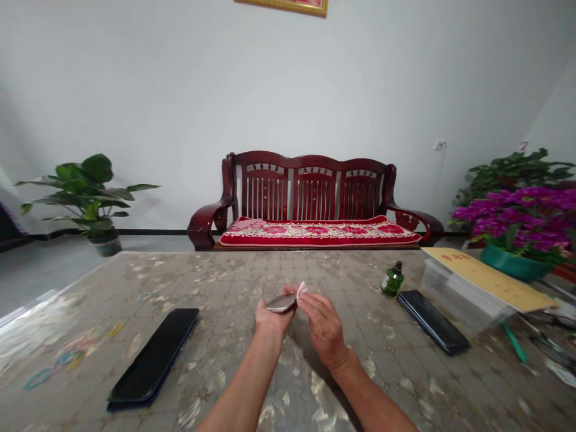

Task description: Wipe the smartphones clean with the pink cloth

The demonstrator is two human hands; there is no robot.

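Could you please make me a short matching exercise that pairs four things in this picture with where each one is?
Things:
1. flat grey object
2. pink cloth
3. green bottle
4. purple flowers

Places:
A. in a teal pot
B. pinched in the right hand
C. upright near the black case on the picture's right
D. held in the left hand

Right pairs: 1-D, 2-B, 3-C, 4-A.
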